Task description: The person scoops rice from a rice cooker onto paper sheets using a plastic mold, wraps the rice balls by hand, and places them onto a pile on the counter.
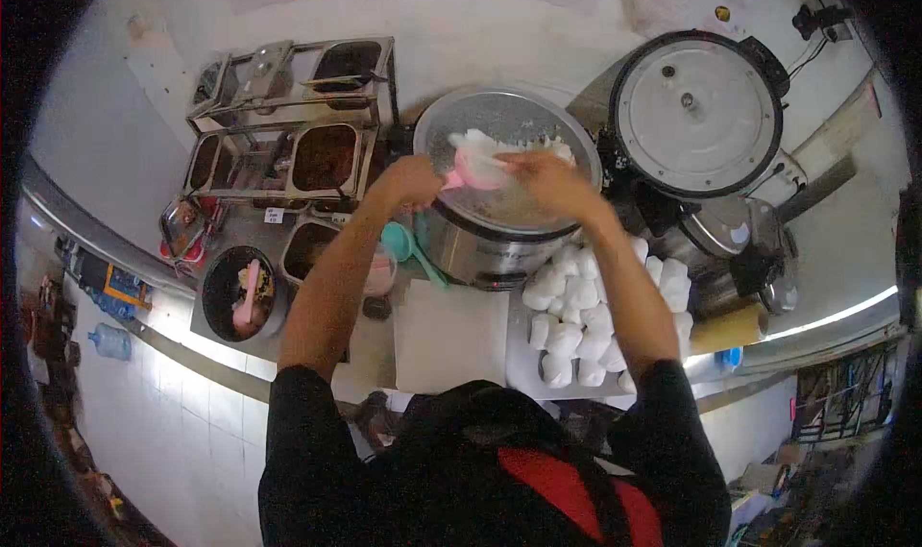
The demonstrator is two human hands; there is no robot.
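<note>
Over the open pot of white rice (538,145), my left hand (413,182) is closed round the handle of a pink scoop (473,168). White rice seems to fill the scoop. My right hand (545,177) is closed on a pale, blurred item (488,170) at the scoop's right side; its shape is smeared by motion. Both hands are above the pot's near half. Just below the pot lie a stack of white paper sheets (451,336) and, to its right, a pile of white wrapped bundles (576,316).
A teal ladle (401,244) leans left of the pot. Metal food trays (327,158) stand at the left, above a black bowl (240,292) with a pink spoon. A large open cooker lid (696,115) rises at the right, near a metal pot (720,225).
</note>
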